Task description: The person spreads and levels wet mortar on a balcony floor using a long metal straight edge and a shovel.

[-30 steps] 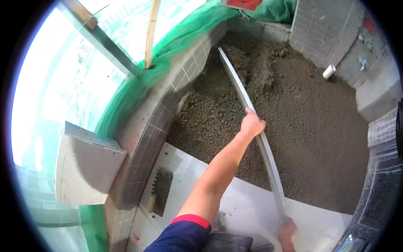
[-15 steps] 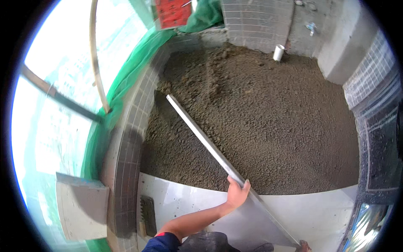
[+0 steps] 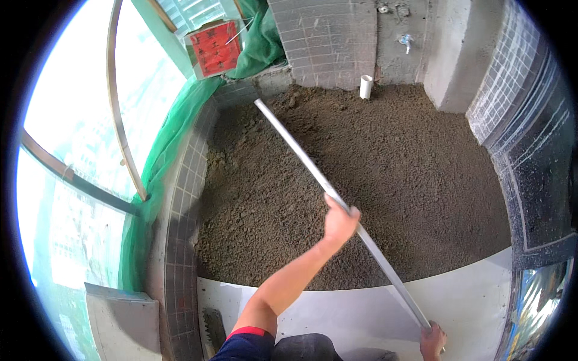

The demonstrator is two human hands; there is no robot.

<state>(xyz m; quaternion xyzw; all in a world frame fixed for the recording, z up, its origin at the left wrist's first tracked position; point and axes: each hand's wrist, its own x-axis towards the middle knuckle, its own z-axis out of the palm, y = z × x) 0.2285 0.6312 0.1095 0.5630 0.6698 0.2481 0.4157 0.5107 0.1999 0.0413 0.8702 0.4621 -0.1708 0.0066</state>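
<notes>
Left hand [image 3: 341, 222] closed around a long pale metal bar [image 3: 294, 147] near mid-length; right hand [image 3: 433, 342] gripping its near end. Bar lies across the mortar bed [image 3: 427, 174], long axis running from near the bed's far left corner to above the right part of the white board [image 3: 466, 286]. Most of the bar extends forward and left of both hands; left hand nearer the far end. Contact along its whole length: cannot tell. Toothed trowel [image 3: 212, 328] at the board's left edge; white pipe [image 3: 366, 88] upright at the bed's far edge. Writing: dark characters on the red panel [image 3: 211, 51] beyond the far left corner, not transcribed; no other label made out.
</notes>
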